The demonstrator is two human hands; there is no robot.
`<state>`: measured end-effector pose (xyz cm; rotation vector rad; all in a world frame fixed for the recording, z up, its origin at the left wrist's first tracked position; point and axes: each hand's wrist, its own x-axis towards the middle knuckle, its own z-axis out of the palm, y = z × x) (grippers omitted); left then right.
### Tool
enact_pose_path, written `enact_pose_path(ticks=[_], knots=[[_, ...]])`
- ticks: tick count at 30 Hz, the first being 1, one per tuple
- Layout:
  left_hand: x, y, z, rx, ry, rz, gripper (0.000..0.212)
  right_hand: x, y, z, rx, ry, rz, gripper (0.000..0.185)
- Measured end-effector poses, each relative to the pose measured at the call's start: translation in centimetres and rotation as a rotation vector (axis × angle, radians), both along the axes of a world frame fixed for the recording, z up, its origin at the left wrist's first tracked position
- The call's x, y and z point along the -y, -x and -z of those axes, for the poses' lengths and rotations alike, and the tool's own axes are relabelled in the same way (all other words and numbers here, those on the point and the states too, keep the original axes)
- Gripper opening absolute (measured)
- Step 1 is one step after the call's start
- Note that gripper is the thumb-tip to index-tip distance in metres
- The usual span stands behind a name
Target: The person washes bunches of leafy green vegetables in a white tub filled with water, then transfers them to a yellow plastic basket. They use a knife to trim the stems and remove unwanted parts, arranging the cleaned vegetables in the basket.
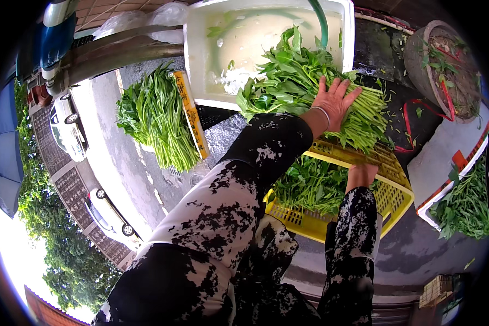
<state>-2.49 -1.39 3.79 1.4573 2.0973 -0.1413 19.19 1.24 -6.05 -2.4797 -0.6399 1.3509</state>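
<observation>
My left hand (335, 104), with a bangle at the wrist, lies palm down and fingers apart on a big bunch of water spinach (293, 73). The bunch's leaves reach over the rim of a white foam box (269, 5) of water, and its cut stems point right. My right hand (362, 173) is curled at the rim of a yellow plastic crate (395, 191), its fingertips hidden. Inside the crate lie more leafy greens (309, 183). A green hose (320, 20) runs down into the water.
Another leafy bunch (159, 118) sits left, beside an orange-yellow strip bearing writing (190, 114). To the right are a round pot (415, 61), red ribbon (407, 118) and a foam box of greens (464, 203). Parked cars (67, 126) stand across the road.
</observation>
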Motion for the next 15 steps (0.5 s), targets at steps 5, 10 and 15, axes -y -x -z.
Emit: enact_pose_path(ticks=[5, 10, 15], knots=[[-0.6, -0.7, 0.8, -0.015, -0.079, -0.009, 0.093, -1.0, -1.8, 2.2, 0.365, 0.164, -0.398, 0.016], [0.3, -0.6, 1.0, -0.045, -0.028, -0.009, 0.091, -0.8, 2.1, -3.3, 0.478, 0.331, -0.602, 0.02], [-0.3, -0.8, 1.0, -0.029, -0.036, -0.007, 0.095, -0.2, 0.3, -0.9, 0.254, 0.1, -0.376, 0.021]])
